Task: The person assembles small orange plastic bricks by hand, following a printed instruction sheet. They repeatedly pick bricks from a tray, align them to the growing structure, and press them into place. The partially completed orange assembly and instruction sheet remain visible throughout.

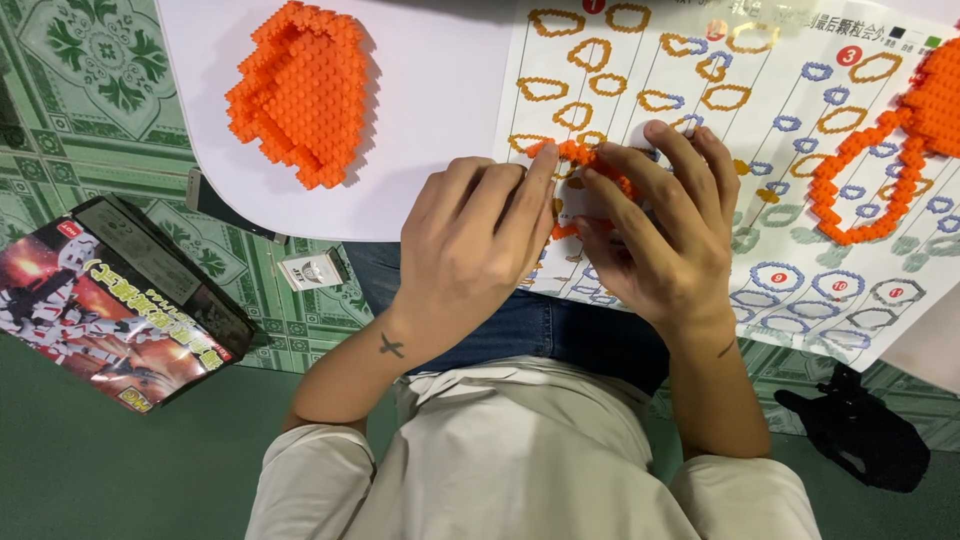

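You are working at a white tabletop (pixel 440 110) with a rounded near edge. On it lie 3 things you can make out: a chunky orange brick build (pixel 300 92) at the left, an instruction sheet (pixel 790 190) printed with rows of ring-shaped outlines across the middle and right, and a second orange brick piece (pixel 880 150) — a looped chain shape — resting on that sheet at the far right. Beneath the table is a green patterned floor (pixel 90 130). On it sit a picture-printed box (pixel 115 300), a small white packet (pixel 312 270) and — at the right — a black object (pixel 870 435).
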